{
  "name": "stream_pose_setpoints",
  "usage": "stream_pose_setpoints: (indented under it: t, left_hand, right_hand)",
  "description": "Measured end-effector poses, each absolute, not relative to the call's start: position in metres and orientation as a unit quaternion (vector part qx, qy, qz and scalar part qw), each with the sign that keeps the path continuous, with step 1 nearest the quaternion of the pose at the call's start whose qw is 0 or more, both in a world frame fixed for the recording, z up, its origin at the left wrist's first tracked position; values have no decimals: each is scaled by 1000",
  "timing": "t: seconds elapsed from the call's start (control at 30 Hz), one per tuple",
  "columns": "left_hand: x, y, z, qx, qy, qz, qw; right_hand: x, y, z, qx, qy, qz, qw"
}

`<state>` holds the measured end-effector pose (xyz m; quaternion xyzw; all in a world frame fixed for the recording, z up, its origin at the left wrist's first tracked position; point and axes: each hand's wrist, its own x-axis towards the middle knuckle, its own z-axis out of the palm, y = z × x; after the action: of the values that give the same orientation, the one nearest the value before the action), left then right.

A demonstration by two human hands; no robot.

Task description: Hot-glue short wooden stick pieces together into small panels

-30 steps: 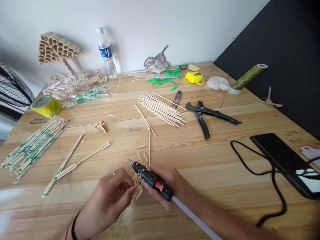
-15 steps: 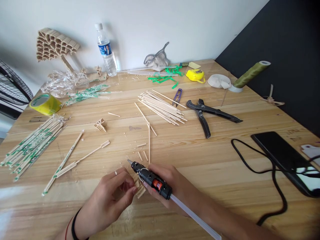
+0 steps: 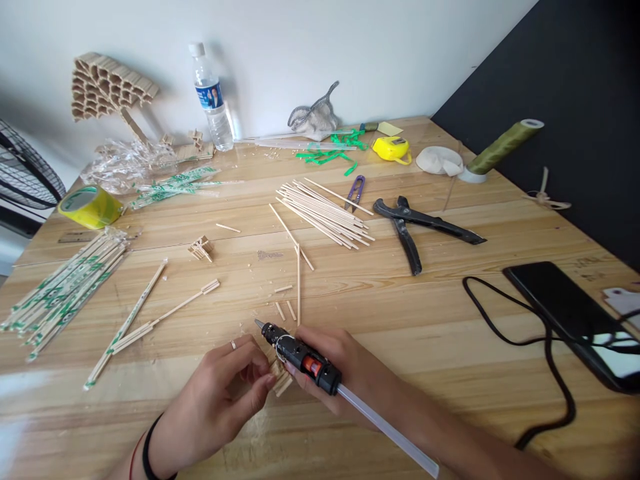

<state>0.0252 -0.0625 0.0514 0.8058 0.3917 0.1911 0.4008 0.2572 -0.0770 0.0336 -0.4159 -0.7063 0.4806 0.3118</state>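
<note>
My right hand (image 3: pixel 335 360) is wrapped round a black hot glue gun (image 3: pixel 300 357), its nozzle pointing up and left. A translucent glue stick (image 3: pixel 390 430) sticks out of its rear end. My left hand (image 3: pixel 230 383) pinches a small piece made of short wooden sticks (image 3: pixel 283 383), partly hidden under the glue gun and my fingers. Just beyond the nozzle lie several short cut sticks (image 3: pixel 283 289) and a longer stick (image 3: pixel 299 283). Left of them rests a joined stick piece (image 3: pixel 175 310), one end touching a wrapped chopstick (image 3: pixel 125 327).
Loose wooden sticks (image 3: pixel 325 213) lie mid-table beside purple snips (image 3: pixel 355 192) and a black cutter (image 3: pixel 410 223). Wrapped chopsticks (image 3: pixel 70 287) and yellow tape (image 3: pixel 90 208) are at left. A water bottle (image 3: pixel 213 100) stands behind; a phone (image 3: pixel 570 320) with a black cable lies right.
Both hands hold almost the same position and grip. The glue gun has shifted very slightly, and the camera view has moved a little.
</note>
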Motion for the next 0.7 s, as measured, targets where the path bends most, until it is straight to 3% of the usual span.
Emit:
stream_pose_setpoints:
  t: [0.7]
  left_hand:
    - [21, -64, 50, 814, 381, 147, 413]
  right_hand:
    - [261, -77, 30, -403, -718, 485, 294]
